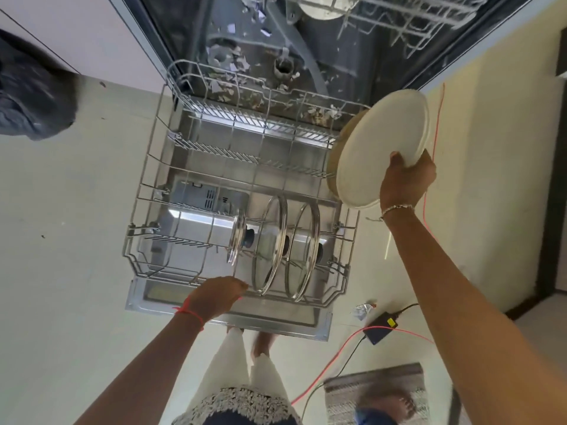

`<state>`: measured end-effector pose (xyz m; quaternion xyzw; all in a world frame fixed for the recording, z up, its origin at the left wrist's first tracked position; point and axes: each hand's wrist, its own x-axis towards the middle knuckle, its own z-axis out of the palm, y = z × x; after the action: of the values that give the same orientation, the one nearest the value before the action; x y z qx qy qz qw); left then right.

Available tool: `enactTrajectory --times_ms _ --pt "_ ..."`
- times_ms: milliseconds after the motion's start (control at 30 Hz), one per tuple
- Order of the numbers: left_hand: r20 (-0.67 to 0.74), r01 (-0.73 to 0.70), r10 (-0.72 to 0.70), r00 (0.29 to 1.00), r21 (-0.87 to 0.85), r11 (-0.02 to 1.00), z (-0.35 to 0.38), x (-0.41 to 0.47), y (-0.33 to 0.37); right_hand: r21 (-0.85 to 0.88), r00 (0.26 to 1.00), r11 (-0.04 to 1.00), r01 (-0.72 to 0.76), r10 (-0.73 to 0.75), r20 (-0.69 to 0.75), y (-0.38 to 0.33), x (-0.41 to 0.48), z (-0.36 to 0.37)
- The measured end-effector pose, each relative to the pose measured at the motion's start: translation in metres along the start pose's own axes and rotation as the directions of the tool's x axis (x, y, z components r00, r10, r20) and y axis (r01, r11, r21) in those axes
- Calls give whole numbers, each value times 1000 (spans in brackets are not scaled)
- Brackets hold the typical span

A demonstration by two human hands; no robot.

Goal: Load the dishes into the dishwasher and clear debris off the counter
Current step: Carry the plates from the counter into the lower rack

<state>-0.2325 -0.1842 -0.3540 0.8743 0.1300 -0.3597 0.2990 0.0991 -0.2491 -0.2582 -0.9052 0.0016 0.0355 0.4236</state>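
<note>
Was bright and even overall, with soft light and no hard shadows on the pale floor. Threw strong glare off the steel door and thin highlights along the glass lids. Washed the white plate nearly flat. Fell dim and murky inside the tub. Left only faint shade under the rack. Bowed straight lines outward toward the edges, as a wide lens does. Smeared the foot and mat at lower right with motion blur, and softened the dark bag at far left.
</note>
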Motion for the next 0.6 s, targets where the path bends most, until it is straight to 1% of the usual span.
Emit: enactTrajectory --times_ms 67,133,233,300,367,467,600 --pt "-36 -49 51 998 36 998 9 3 -4 -51 1000 999 7 -5 24 4 8 13" --pt "-86 -93 96 992 31 995 16 4 -11 -104 999 995 2 3 46 8 15 23" --pt "-110 -115 118 987 31 993 16 6 -16 -177 995 984 -11 29 98 11 25 34" --pt "-81 -100 98 992 -21 995 15 7 -14 -188 990 982 -12 38 133 13 29 40" --pt "-100 -78 72 992 -55 995 18 9 -13 -201 987 980 -12 44 157 15 33 44" --pt "-38 -33 32 999 -24 999 23 11 -14 -270 979 963 6 50 197 17 37 50" --pt "-21 -17 16 1000 -20 1000 25 11 -15 -310 976 951 20 48 210 22 44 58"
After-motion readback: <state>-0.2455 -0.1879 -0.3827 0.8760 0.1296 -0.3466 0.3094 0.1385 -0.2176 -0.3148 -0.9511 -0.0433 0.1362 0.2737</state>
